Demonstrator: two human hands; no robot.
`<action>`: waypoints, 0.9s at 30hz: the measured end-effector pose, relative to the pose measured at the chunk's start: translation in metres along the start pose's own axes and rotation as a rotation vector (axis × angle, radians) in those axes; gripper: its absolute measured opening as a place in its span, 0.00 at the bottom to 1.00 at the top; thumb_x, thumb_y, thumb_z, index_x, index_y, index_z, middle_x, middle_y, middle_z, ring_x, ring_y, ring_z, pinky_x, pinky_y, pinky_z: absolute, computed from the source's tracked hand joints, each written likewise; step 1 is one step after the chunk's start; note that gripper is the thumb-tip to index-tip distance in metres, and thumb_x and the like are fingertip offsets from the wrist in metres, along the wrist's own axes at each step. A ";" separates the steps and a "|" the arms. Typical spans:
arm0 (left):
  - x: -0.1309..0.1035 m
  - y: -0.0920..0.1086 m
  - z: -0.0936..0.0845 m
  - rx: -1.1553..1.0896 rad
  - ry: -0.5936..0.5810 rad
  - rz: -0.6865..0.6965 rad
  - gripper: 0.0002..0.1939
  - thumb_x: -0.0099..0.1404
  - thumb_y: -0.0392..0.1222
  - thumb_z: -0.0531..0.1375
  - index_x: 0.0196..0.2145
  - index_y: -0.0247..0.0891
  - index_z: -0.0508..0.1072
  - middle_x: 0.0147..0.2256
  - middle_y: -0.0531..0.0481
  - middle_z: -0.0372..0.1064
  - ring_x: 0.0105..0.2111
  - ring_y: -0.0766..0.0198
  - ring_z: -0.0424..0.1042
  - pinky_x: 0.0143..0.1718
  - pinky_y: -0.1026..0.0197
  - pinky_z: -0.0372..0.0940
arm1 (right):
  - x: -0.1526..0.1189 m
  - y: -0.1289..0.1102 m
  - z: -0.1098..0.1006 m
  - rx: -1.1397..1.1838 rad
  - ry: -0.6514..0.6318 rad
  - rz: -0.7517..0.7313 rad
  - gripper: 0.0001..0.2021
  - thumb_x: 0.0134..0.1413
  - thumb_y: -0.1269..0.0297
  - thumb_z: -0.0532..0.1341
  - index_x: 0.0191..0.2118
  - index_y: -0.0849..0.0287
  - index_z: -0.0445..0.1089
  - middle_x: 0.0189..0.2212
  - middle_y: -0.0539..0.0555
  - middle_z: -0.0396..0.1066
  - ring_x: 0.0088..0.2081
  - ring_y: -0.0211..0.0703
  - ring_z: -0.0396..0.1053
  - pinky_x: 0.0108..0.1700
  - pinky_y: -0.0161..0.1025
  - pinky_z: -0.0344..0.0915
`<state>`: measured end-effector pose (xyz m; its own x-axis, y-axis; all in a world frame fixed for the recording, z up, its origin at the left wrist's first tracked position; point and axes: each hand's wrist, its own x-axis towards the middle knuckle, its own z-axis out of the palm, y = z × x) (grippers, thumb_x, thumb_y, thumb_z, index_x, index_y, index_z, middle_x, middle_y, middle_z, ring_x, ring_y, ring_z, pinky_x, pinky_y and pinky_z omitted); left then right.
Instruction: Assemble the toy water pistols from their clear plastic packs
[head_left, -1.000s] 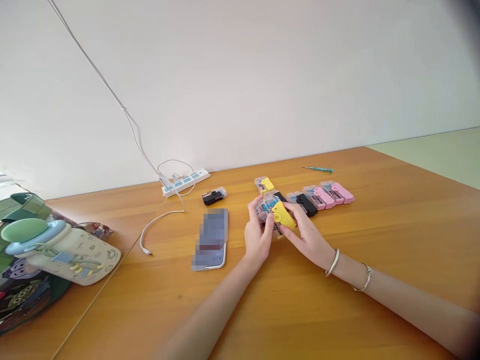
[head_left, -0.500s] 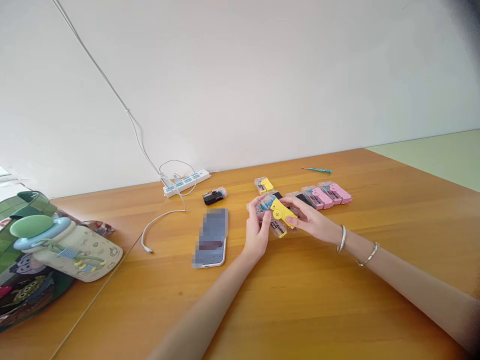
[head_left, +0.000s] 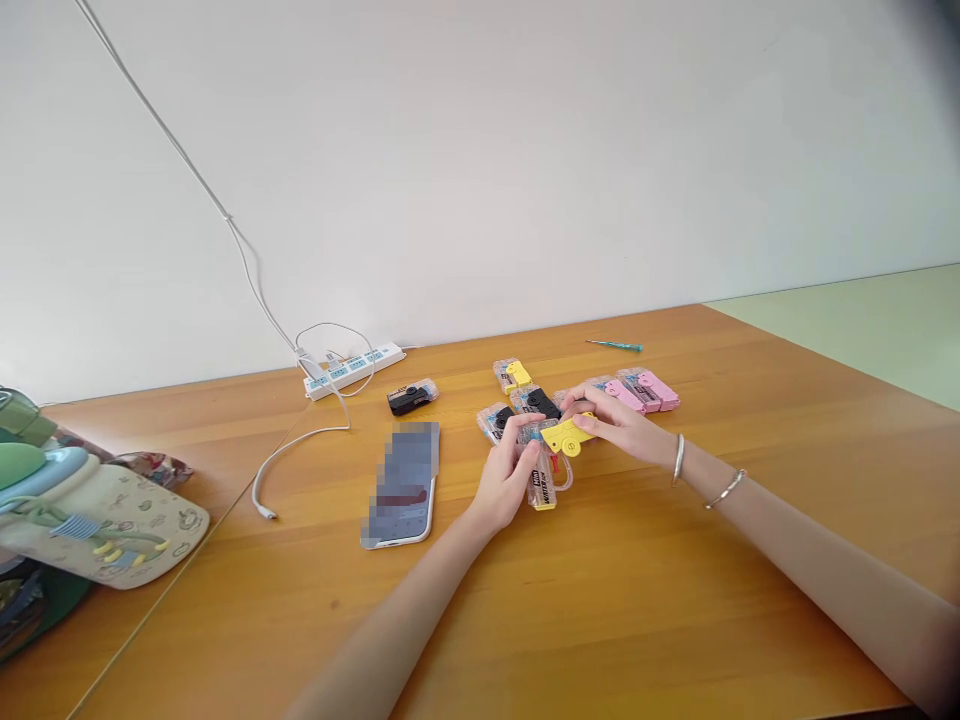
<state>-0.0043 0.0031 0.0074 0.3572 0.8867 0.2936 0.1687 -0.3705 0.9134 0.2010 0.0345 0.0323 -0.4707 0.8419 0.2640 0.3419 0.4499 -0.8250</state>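
Both my hands hold a small toy water gun (head_left: 541,480) with a clear body and a yellow folding handle (head_left: 568,437). My left hand (head_left: 506,478) grips the clear body between thumb and fingers. With thumb and fingers, my right hand (head_left: 616,425) pinches the yellow handle, which is swung out to the side. A clear loop and a red trigger show below it. Just behind lie two black-and-clear water guns (head_left: 534,401) (head_left: 493,421), a yellow one (head_left: 512,375) and pink ones (head_left: 649,389). Part of this group is hidden by my right hand.
A phone (head_left: 405,485) lies left of my hands. Beyond it are a folded black water gun (head_left: 412,397) and a white power strip (head_left: 354,371) with a loose cable (head_left: 264,508). A screwdriver (head_left: 615,346) lies near the wall, and a patterned bottle (head_left: 142,520) at far left.
The yellow handle has swung out from the clear body, showing the loop and red trigger. The held water gun has turned more upright. The whole scene has shifted slightly left in view.
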 end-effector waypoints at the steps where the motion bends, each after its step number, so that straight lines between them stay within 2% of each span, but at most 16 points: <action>1: 0.000 0.000 0.000 0.007 0.020 -0.006 0.16 0.67 0.47 0.47 0.50 0.42 0.60 0.28 0.54 0.64 0.30 0.64 0.65 0.35 0.63 0.60 | 0.000 -0.001 0.002 -0.076 0.064 -0.047 0.11 0.58 0.57 0.51 0.42 0.55 0.61 0.40 0.55 0.69 0.42 0.47 0.67 0.39 0.45 0.67; 4: 0.001 0.000 0.000 -0.015 0.101 -0.010 0.16 0.67 0.48 0.46 0.50 0.42 0.59 0.29 0.53 0.64 0.29 0.64 0.66 0.34 0.63 0.60 | 0.000 -0.004 0.010 -0.315 0.201 -0.214 0.12 0.58 0.61 0.52 0.46 0.56 0.62 0.46 0.58 0.67 0.49 0.50 0.64 0.47 0.50 0.63; 7: 0.002 0.000 0.000 -0.049 0.149 -0.016 0.16 0.67 0.48 0.47 0.50 0.42 0.58 0.31 0.52 0.65 0.29 0.65 0.66 0.33 0.63 0.60 | -0.002 -0.008 0.016 -0.579 0.190 -0.376 0.17 0.54 0.66 0.55 0.51 0.55 0.60 0.49 0.58 0.65 0.52 0.51 0.61 0.51 0.53 0.59; 10: 0.001 -0.001 0.001 0.004 0.128 -0.022 0.16 0.65 0.46 0.49 0.49 0.42 0.58 0.32 0.53 0.65 0.28 0.65 0.65 0.32 0.64 0.60 | -0.004 -0.011 0.020 -0.751 0.172 -0.439 0.19 0.52 0.69 0.56 0.52 0.57 0.59 0.48 0.59 0.66 0.51 0.52 0.61 0.51 0.52 0.60; 14: -0.002 -0.003 0.001 0.093 0.094 0.000 0.14 0.63 0.44 0.52 0.47 0.43 0.58 0.33 0.53 0.65 0.29 0.65 0.66 0.33 0.63 0.60 | -0.006 -0.008 0.022 -0.835 0.154 -0.494 0.17 0.53 0.68 0.56 0.49 0.60 0.60 0.43 0.59 0.70 0.47 0.52 0.65 0.48 0.51 0.63; 19: -0.001 -0.005 0.000 0.135 0.064 0.035 0.12 0.62 0.41 0.52 0.44 0.43 0.58 0.35 0.54 0.64 0.28 0.66 0.64 0.32 0.64 0.59 | -0.007 -0.005 0.022 -0.796 0.087 -0.495 0.15 0.52 0.67 0.56 0.47 0.60 0.60 0.38 0.58 0.72 0.40 0.50 0.69 0.41 0.47 0.66; 23: -0.002 -0.005 0.000 0.134 0.023 0.035 0.13 0.63 0.42 0.50 0.47 0.44 0.58 0.33 0.54 0.65 0.26 0.66 0.63 0.32 0.64 0.59 | -0.007 -0.006 0.021 -0.833 0.113 -0.527 0.14 0.52 0.69 0.54 0.46 0.61 0.61 0.36 0.58 0.72 0.38 0.48 0.69 0.39 0.45 0.65; 27: -0.003 -0.006 0.000 0.188 0.005 0.031 0.13 0.64 0.44 0.49 0.47 0.43 0.60 0.30 0.54 0.64 0.26 0.66 0.63 0.31 0.64 0.58 | -0.007 -0.006 0.019 -0.922 0.096 -0.554 0.12 0.54 0.68 0.52 0.43 0.63 0.63 0.32 0.58 0.73 0.32 0.47 0.69 0.31 0.41 0.62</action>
<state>-0.0061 0.0021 0.0010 0.3601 0.8754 0.3224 0.3267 -0.4420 0.8354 0.1870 0.0201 0.0263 -0.6962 0.4543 0.5558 0.6006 0.7927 0.1045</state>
